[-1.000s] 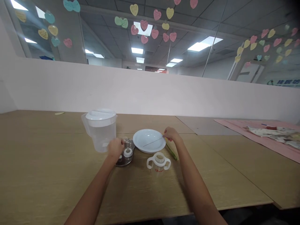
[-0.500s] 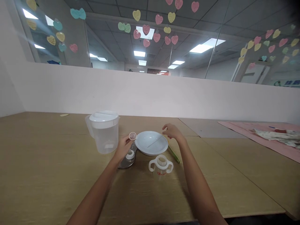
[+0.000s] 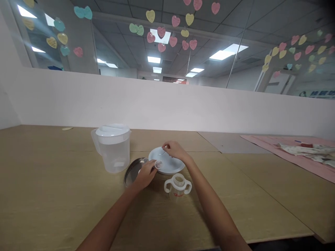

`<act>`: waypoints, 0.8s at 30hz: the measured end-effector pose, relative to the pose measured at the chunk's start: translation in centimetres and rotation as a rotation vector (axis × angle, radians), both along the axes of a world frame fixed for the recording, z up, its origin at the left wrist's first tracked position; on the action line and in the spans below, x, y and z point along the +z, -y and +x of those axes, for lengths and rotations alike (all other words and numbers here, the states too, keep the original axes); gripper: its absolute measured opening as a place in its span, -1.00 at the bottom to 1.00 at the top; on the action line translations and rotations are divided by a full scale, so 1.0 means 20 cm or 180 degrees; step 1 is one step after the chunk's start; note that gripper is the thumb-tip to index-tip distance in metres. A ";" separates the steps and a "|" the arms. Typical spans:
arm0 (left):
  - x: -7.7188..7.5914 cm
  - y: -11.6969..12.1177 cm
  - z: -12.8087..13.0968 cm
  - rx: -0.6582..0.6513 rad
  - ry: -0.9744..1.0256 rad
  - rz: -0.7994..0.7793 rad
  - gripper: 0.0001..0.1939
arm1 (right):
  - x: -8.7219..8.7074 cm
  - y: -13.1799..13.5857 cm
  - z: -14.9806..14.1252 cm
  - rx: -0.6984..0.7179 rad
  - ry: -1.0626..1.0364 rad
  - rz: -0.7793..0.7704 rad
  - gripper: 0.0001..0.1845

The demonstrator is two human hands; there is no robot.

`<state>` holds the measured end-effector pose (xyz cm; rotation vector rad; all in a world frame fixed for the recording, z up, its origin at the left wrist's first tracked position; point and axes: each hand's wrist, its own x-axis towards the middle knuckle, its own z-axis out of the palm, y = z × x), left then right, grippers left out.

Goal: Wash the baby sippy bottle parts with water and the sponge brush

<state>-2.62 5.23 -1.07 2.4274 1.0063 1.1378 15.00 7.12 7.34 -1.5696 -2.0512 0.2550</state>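
In my left hand (image 3: 147, 174), the fingers pinch a small round translucent bottle part (image 3: 158, 164), its circular end facing me, at the front-left rim of the white bowl (image 3: 172, 166). Above the bowl's far side, my right hand (image 3: 174, 150) has its fingertips closed on a thin wire-like stick (image 3: 163, 152); its exact kind is too fine to make out. Just in front of the bowl stands an uncapped clear baby bottle (image 3: 178, 190) with two white handles. A round metal tray (image 3: 130, 173) lies partly under my left hand, which covers most of what is on it.
A lidded translucent pitcher (image 3: 116, 153) stands left of the tray. Far right, a pink cloth (image 3: 258, 144) carries crumpled fabric and small items. A grey sheet (image 3: 232, 143) lies at the back, below the white wall (image 3: 157, 108).
My left hand has moved right to the bowl's rim with the round part. My right hand has shifted left over the bowl with the thin stick. A green item right of the bowl is now hidden.
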 end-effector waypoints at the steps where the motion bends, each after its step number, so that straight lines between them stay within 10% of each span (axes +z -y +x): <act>1: -0.02 0.00 0.01 0.0000 -0.0030 0.0050 -0.76 | -0.01 -0.01 -0.01 0.0104 -0.0003 0.0026 -0.76; 7: -0.05 -0.01 0.03 0.0113 -0.0032 0.0122 -0.77 | -0.06 -0.04 0.00 0.0099 -0.0077 0.0092 -0.47; 16: -0.06 -0.03 0.05 0.0085 -0.0157 0.0024 -0.70 | 0.18 0.25 -0.04 -0.0122 -0.1162 0.1616 -0.24; 24: -0.06 -0.04 0.06 0.0086 -0.0248 0.0096 -0.72 | 0.19 0.35 -0.13 0.0196 -0.0997 0.1683 -0.23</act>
